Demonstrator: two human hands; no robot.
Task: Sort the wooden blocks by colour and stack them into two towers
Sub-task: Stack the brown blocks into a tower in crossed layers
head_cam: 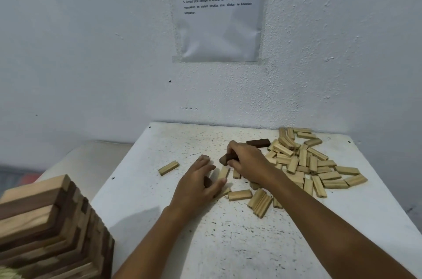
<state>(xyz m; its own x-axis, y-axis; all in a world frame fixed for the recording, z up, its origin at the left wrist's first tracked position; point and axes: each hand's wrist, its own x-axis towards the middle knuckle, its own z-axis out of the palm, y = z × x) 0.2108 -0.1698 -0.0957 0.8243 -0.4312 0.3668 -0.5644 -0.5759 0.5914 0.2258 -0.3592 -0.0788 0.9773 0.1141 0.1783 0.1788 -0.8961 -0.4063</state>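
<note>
Pale blocks (pixel 303 162) beside right hand (pixel 249 162)

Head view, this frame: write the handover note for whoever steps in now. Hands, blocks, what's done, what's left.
Right hand: grips a dark brown wooden block just above the table.
Left hand: fingers curled over another dark block, apparently gripping it, beside a pale block.
White speckled table: a pile of pale wooden blocks at the right, one stray pale block at the left, one dark brown block lying loose near the back.
Mixed dark-and-pale stacked tower stands at lower left.
Done: most loose dark blocks are already out of the pile.
Left: no single-colour towers visible yet; both remain to be built.
</note>
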